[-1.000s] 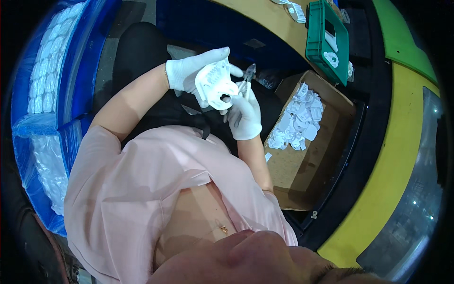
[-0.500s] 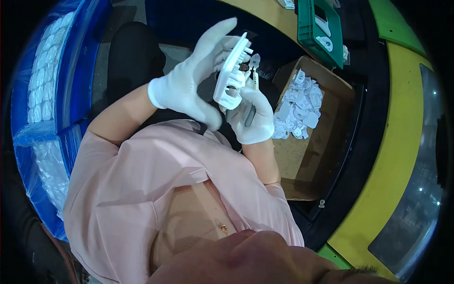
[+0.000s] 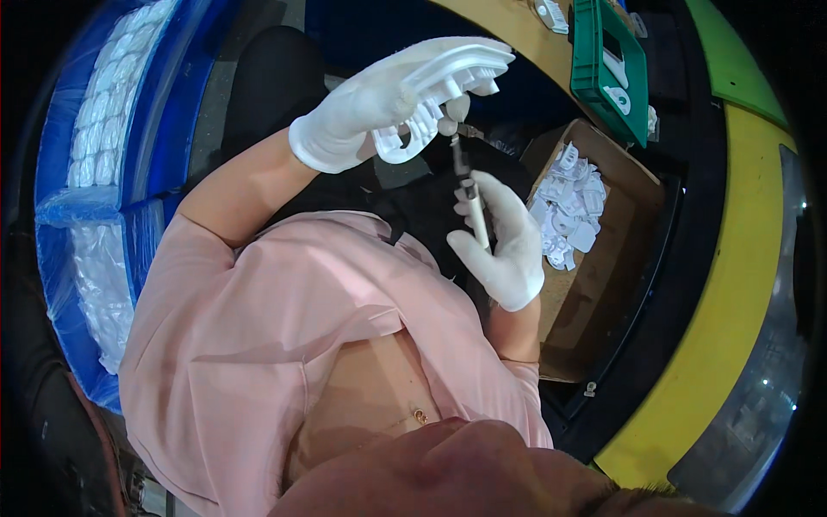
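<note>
My left hand, in a white glove, grips a white moulded plastic part. The part is tilted, with its ribs and a ring-shaped end turned toward my right side. My right hand, also gloved in white, is lower and to the right. It holds a slim hand tool with a pale handle and a dark, blurred metal end pointing up toward the part. The tool's exact kind cannot be made out. Its tip appears apart from the ring end of the part.
An open cardboard box to the right holds a pile of small white plastic pieces. Beyond it, a green crate with white parts stands by a tan tabletop. On the left is a blue-lined bin of wrapped white items.
My left hand has turned the white part from nearly upright to a flatter slant and raised it. My right hand has moved down and right, away from the part, with the tool.
</note>
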Action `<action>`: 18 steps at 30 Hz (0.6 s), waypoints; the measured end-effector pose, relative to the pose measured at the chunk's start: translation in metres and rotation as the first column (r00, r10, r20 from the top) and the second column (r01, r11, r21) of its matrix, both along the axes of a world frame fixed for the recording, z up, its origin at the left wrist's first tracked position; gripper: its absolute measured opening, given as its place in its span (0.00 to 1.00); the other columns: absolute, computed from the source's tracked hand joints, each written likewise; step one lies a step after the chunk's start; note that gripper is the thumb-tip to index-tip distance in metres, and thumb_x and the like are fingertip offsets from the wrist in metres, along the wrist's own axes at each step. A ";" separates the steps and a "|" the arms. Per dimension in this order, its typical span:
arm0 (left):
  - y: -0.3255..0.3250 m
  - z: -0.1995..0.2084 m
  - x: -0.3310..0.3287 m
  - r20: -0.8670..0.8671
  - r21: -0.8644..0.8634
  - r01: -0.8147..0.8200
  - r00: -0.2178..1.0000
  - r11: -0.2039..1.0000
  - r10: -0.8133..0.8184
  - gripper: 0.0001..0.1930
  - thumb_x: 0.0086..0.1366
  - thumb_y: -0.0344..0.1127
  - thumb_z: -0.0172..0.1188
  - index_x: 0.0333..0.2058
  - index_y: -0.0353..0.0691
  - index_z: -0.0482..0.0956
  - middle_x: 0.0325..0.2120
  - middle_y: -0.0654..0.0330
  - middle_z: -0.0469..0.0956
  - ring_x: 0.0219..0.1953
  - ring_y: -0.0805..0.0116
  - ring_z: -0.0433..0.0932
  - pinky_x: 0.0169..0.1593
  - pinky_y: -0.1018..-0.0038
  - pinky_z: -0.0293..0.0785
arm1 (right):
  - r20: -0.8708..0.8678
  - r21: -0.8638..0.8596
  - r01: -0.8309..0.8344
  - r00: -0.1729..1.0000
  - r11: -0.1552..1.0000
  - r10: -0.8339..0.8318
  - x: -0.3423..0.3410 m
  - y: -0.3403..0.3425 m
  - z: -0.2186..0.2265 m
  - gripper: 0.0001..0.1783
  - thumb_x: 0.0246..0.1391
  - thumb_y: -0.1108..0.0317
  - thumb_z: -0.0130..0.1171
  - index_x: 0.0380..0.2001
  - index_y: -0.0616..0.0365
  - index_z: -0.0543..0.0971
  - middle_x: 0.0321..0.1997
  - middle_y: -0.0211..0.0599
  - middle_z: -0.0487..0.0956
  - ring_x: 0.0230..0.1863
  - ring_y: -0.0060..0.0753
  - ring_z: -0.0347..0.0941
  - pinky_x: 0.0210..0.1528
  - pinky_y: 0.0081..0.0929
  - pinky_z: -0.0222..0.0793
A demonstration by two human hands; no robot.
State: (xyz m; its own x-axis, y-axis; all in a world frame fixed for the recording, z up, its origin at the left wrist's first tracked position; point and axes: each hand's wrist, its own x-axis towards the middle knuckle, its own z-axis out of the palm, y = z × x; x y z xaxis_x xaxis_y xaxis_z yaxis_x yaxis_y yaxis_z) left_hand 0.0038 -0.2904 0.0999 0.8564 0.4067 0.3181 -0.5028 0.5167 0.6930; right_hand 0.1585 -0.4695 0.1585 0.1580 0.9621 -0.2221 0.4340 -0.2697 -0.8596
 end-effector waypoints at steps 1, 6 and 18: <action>0.000 -0.002 0.000 -0.006 0.000 -0.004 1.000 1.000 0.004 0.47 0.56 0.57 0.63 0.64 0.31 0.53 0.52 0.53 0.68 0.45 0.70 0.71 0.51 0.76 0.68 | 0.181 0.050 -0.098 0.980 0.994 0.087 0.000 0.001 0.003 0.32 0.36 0.76 0.64 0.51 0.62 0.74 0.40 0.36 0.77 0.40 0.26 0.73 0.43 0.23 0.69; -0.002 -0.002 0.009 0.022 0.180 -0.080 0.997 0.980 0.077 0.54 0.49 0.66 0.64 0.63 0.29 0.55 0.51 0.56 0.68 0.43 0.74 0.69 0.48 0.81 0.66 | 0.305 0.076 -0.198 0.938 0.977 0.166 -0.002 0.003 0.009 0.32 0.34 0.76 0.65 0.50 0.61 0.75 0.37 0.37 0.78 0.35 0.30 0.74 0.37 0.23 0.70; -0.007 0.000 0.001 0.095 0.194 -0.055 0.995 0.979 0.037 0.50 0.48 0.57 0.70 0.63 0.34 0.58 0.61 0.53 0.63 0.63 0.62 0.62 0.62 0.69 0.61 | 0.403 0.051 -0.282 0.883 0.958 0.239 -0.008 0.010 0.015 0.31 0.35 0.75 0.65 0.50 0.60 0.75 0.38 0.39 0.79 0.34 0.32 0.76 0.34 0.23 0.71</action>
State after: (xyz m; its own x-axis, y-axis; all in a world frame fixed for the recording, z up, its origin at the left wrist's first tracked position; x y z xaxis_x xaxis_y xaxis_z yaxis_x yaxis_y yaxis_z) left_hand 0.0047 -0.2971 0.1004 0.8025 0.3668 0.4706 -0.5877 0.3502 0.7294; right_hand 0.1510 -0.4593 0.1738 -0.0487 0.9947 -0.0901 0.7812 -0.0183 -0.6240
